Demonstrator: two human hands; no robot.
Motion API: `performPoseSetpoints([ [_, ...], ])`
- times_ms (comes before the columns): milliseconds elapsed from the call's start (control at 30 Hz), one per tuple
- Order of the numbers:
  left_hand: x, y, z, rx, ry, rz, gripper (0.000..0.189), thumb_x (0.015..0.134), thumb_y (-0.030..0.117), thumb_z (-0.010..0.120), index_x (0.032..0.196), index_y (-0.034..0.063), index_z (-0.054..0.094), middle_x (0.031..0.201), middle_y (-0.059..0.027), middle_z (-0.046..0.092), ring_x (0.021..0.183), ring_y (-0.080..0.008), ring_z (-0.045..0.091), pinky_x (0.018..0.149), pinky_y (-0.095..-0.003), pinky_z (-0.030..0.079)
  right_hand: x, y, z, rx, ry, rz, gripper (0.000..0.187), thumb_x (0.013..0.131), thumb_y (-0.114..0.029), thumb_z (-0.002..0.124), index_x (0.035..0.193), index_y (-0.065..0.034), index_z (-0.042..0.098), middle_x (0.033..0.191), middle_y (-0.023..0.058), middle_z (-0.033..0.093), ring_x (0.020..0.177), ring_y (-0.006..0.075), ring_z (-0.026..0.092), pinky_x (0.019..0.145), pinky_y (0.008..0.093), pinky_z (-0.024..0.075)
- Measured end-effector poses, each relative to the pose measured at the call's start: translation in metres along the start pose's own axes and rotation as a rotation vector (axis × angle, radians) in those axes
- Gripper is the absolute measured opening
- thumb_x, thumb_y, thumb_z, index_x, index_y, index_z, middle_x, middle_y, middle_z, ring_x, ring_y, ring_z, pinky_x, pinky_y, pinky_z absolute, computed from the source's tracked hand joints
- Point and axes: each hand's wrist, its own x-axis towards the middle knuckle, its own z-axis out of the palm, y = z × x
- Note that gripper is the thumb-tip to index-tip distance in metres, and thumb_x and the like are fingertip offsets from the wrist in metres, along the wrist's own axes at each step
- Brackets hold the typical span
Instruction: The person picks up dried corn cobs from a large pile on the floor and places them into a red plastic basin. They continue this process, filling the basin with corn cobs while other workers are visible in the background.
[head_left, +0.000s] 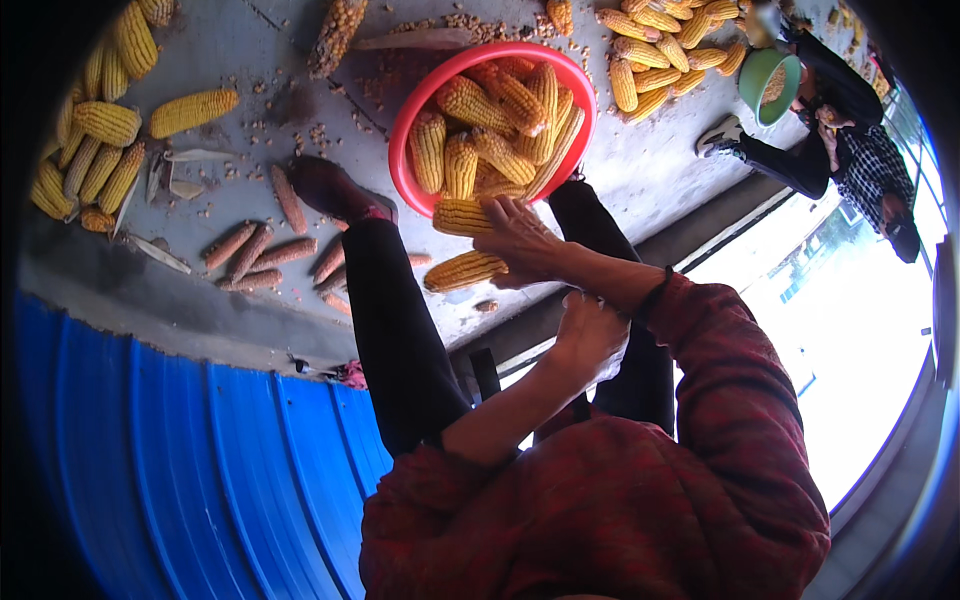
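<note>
Two ears of yellow corn stick out of my right hand (517, 240), an upper ear (459, 217) by the basin's near rim and a lower ear (465, 271) beneath it. My left hand (592, 337) has its fingers curled close to my right forearm, just short of the dark sleeve cuff. Whether it grips anything is hidden. Beyond my hands, between my feet, a red plastic basin (398, 161) holds several ears of corn (487, 124), some with kernels partly gone.
Bare reddish corncobs (251, 251) lie beside my left foot. Corn ears are heaped at left (105, 124) and upper right (667, 52). Loose kernels and husks litter the concrete floor. At right sits another person (874, 165) by a green basin (752, 84). Blue corrugated sheeting (210, 465) stands lower left.
</note>
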Motion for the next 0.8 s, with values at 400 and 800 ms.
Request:
performPoseSetpoints([
  [400,0.02,-0.002,0.003,-0.002,-0.325,-0.076,0.024,0.084,0.031,0.067,0.101,0.0179,0.077,0.101,-0.0072,0.074,0.102,-0.0288,0.066,0.094,-0.0512,0.038,-0.005,0.015,0.056,0.151,0.231,0.018,0.054,0.057,-0.033,0.083,0.104,-0.0132,0.065,0.134,0.0301,0.033,0.122,0.0494,0.039,0.098,0.0566,0.04],
  [800,-0.002,-0.027,-0.025,0.189,-0.556,-0.293,0.032,0.091,0.038,0.061,0.115,0.021,0.074,0.11,-0.0026,0.073,0.11,-0.0283,0.065,0.098,-0.0558,0.033,0.072,-0.011,0.107,0.015,0.65,0.128,0.05,0.065,-0.032,0.079,0.101,-0.0032,0.06,0.153,0.033,0.017,0.138,0.0524,0.026,0.11,0.0612,0.0281],
])
